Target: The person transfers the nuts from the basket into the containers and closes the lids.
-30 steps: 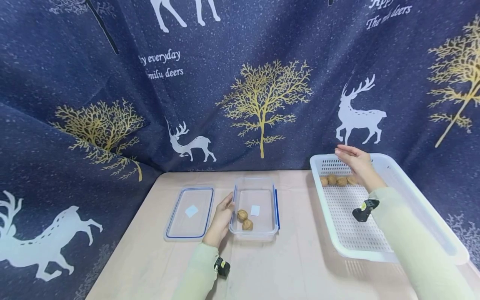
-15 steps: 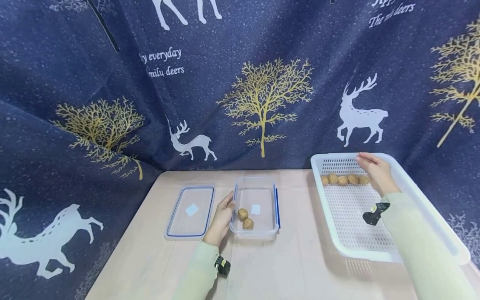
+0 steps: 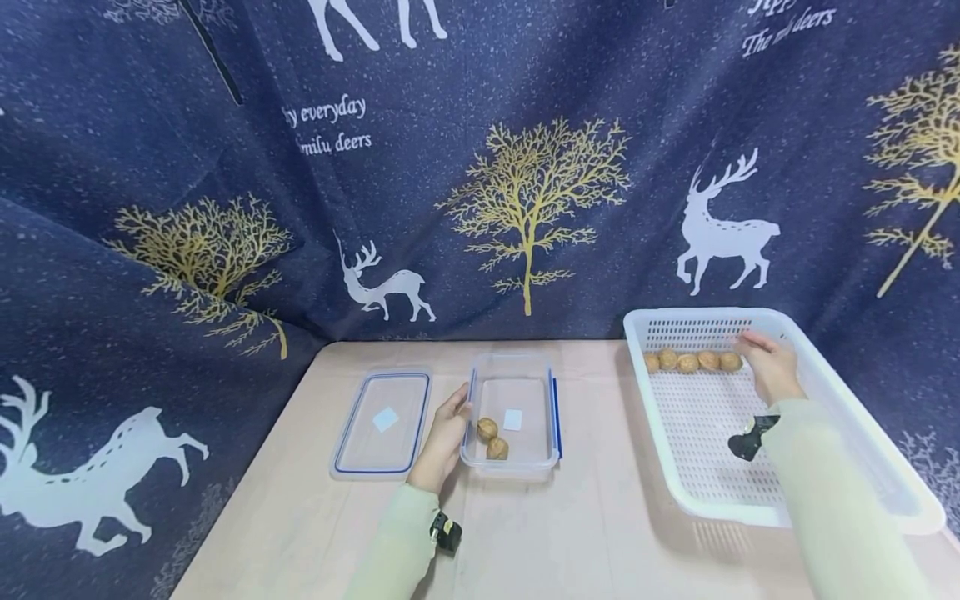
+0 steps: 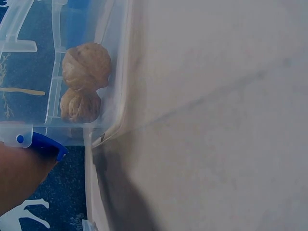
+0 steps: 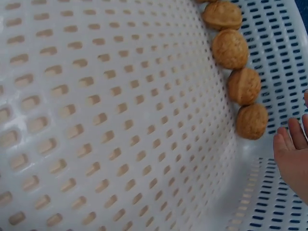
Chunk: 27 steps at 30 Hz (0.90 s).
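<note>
The right hand (image 3: pixel 768 367) has moved along the far wall of the white basket (image 3: pixel 847 392) and now sits lower, fingers relaxed and holding nothing, just beside the end of the row of four walnuts (image 3: pixel 693 362). The left hand (image 3: pixel 446 433) stays gripping the clear box (image 3: pixel 513 367), which holds two walnuts (image 3: pixel 491 439).

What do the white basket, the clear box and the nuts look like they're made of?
The basket looks like matte white moulded plastic, going by its regular slotted holes. The box seems to be clear, glossy hard plastic with blue clips. The nuts look like real walnuts: tan, wrinkled, seamed shells.
</note>
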Each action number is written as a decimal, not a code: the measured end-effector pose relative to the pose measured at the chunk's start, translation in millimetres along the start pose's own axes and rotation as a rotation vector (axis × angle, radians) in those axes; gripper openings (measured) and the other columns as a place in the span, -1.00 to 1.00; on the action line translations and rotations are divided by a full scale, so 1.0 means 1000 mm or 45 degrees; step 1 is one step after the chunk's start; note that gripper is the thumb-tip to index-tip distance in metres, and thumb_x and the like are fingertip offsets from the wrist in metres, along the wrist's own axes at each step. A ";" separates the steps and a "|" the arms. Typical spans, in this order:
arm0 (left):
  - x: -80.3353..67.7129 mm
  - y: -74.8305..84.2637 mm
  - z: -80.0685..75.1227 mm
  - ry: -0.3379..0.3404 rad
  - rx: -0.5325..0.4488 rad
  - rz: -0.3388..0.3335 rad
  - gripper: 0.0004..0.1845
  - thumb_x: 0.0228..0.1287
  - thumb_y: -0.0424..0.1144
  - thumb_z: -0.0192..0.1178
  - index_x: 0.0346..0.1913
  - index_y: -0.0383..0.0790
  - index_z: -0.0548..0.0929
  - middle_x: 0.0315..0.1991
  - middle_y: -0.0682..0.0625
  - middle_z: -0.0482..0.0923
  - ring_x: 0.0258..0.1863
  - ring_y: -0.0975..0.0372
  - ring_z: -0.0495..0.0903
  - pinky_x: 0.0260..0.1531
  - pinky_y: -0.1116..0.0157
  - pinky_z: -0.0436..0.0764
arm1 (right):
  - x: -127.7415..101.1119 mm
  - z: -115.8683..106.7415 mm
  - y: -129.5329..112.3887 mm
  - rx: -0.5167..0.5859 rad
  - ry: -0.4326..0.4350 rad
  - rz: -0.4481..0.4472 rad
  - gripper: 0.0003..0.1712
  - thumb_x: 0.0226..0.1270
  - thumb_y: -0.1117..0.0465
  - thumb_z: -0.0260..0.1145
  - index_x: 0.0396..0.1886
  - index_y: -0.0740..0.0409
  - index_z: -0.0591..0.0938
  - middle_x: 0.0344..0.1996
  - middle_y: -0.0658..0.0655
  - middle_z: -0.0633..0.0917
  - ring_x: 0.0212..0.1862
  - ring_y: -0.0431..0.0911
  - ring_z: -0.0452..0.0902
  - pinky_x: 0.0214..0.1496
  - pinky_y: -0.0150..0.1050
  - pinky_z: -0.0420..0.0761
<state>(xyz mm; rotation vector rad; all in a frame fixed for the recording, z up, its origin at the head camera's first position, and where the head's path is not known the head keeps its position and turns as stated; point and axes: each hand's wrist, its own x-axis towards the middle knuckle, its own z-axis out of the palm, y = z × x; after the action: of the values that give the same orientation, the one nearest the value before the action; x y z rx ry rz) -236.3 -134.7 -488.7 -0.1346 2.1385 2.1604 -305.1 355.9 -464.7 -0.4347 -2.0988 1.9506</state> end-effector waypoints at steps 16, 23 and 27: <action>-0.001 -0.002 0.000 0.007 0.000 0.020 -0.47 0.48 -0.39 -0.16 0.46 -0.31 0.13 0.48 -0.30 0.00 0.46 -0.17 -0.08 0.43 -0.12 -0.07 | 0.001 -0.001 0.013 -0.387 -0.036 0.139 -0.30 0.39 0.16 0.10 0.44 0.33 0.15 0.41 0.37 0.18 0.44 0.20 0.03 0.49 -0.02 0.13; 0.001 -0.004 0.000 0.005 -0.010 0.027 -0.46 0.46 -0.41 -0.16 0.46 -0.33 0.13 0.48 -0.30 -0.01 0.46 -0.16 -0.08 0.43 -0.10 -0.09 | -0.001 0.002 0.019 -0.439 -0.015 0.181 -0.29 0.37 0.13 0.11 0.42 0.37 0.18 0.40 0.43 0.17 0.43 0.28 0.04 0.46 0.07 0.15; 0.001 -0.003 -0.001 -0.002 -0.015 0.030 -0.46 0.46 -0.40 -0.16 0.46 -0.33 0.12 0.48 -0.31 -0.03 0.46 -0.17 -0.09 0.43 -0.11 -0.09 | 0.000 0.006 0.022 -0.400 0.042 0.202 -0.32 0.37 0.20 0.14 0.40 0.37 0.20 0.40 0.39 0.19 0.44 0.23 0.05 0.49 -0.01 0.12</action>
<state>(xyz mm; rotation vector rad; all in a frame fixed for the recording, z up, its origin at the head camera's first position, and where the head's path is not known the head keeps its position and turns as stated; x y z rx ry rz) -236.7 -135.3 -492.2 -0.1084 2.1380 2.1851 -306.2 352.2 -487.1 -0.7075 -2.4227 1.6773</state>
